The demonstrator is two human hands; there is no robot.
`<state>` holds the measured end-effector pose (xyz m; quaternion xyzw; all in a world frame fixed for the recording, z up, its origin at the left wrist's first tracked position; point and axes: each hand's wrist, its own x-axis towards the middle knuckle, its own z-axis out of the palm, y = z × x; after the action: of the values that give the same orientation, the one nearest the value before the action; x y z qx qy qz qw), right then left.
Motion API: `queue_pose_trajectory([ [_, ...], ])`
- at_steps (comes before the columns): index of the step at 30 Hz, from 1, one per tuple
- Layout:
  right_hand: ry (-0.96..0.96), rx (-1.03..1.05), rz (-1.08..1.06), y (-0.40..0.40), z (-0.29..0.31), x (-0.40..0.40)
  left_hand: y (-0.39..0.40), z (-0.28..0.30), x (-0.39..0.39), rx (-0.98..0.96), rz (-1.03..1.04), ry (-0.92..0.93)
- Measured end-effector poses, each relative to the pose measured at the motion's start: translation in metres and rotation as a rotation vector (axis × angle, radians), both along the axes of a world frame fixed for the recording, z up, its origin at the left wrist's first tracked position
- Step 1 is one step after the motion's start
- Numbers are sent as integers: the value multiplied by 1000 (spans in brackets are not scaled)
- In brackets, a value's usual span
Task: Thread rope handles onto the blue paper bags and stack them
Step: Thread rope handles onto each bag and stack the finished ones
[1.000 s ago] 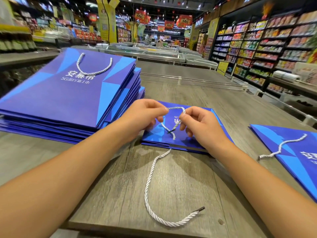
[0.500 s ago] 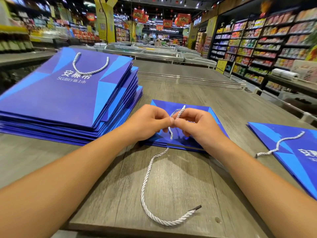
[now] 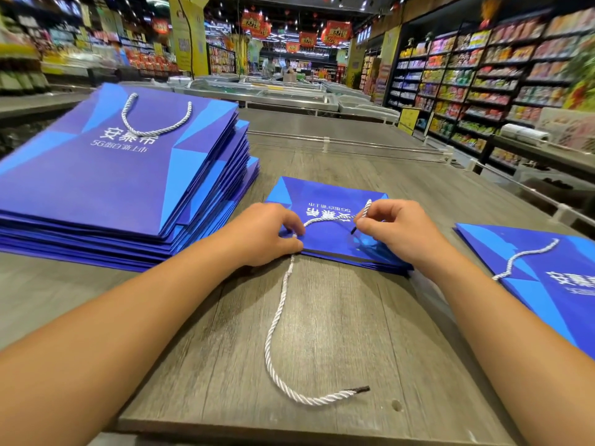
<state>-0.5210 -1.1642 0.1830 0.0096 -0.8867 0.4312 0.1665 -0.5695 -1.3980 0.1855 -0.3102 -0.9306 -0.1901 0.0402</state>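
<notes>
A flat blue paper bag [image 3: 325, 194] lies in front of me on the wooden table [image 3: 338, 317], its white print upside down. My left hand [image 3: 264, 235] pinches the bag's near left corner where a white rope [image 3: 277, 320] passes through it. The rope's long tail curls toward me over the table and ends in a dark tip. My right hand [image 3: 391, 228] pinches the rope's other end just above the bag, dark tip pointing down at the paper. A tall stack of finished blue bags [image 3: 112, 175] with a rope handle on top stands at the left.
Another blue bag [image 3: 547, 278] with a loose white rope on it lies at the right. The table's near edge runs just below the rope tail. Freezer cases and shop shelves stand beyond the table.
My hands have moved apart from a joined pinch. The left now holds the bag's corner, and the right has drawn the rope end out to the right across the bag.
</notes>
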Motion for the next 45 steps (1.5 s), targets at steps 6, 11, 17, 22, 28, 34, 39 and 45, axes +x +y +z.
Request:
queue_pose_trajectory([
  [6,-79,-22,110,-10,-4,2,-1,-4,-6,53,17,101],
  [11,-38,154,69,-15,-5,0,9,-8,-2,59,-65,98],
  [17,5,189,24,-20,-9,-2,9,-9,-3,108,-47,108],
  [22,-5,235,27,-25,-11,-3,9,-9,-2,128,-51,109],
  [28,-46,238,27,-26,-10,-2,12,-10,-4,176,-6,120],
  [34,-164,324,106,-16,1,7,12,-10,-4,199,21,120],
  [39,-88,410,111,-21,1,7,14,-10,-4,273,33,179],
  [45,-20,375,85,-22,-3,3,17,-2,6,376,99,344],
])
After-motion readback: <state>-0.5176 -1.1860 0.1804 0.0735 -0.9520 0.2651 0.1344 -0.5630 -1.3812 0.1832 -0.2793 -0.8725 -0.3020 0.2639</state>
